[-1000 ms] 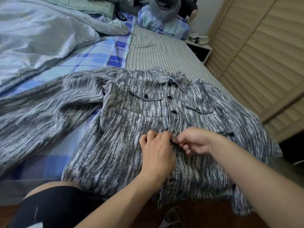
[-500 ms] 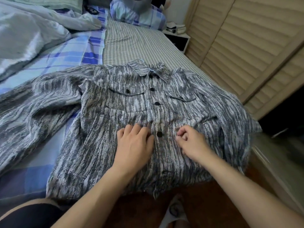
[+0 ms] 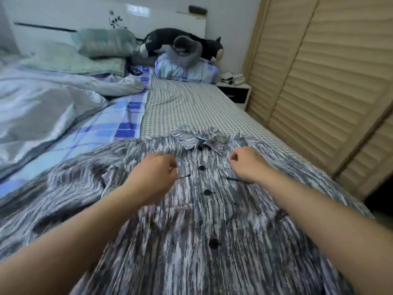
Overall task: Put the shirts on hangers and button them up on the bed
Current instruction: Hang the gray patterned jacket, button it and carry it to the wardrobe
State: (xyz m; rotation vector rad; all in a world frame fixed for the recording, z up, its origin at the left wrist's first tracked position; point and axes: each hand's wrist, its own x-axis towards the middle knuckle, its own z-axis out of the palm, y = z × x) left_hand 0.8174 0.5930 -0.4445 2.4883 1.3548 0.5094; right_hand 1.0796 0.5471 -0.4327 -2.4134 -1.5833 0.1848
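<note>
The grey-and-white streaked button-front shirt (image 3: 212, 209) lies buttoned on the bed (image 3: 191, 103); our left hand (image 3: 156, 173) and right hand (image 3: 246, 162) pinch its chest at ten and two o'clock, likely to straighten it.

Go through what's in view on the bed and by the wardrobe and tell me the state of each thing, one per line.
Shirt: lies flat on the bed, front up, visible buttons fastened.
Collar: folded down.
Left hand: fingers curled at the shirt's chest; grip unclear.
Right hand: fingers curled at the other side of the chest; grip unclear.
Duvet: rumpled.
Wardrobe doors: closed.
Plush toy: lying on the pillow.
</note>
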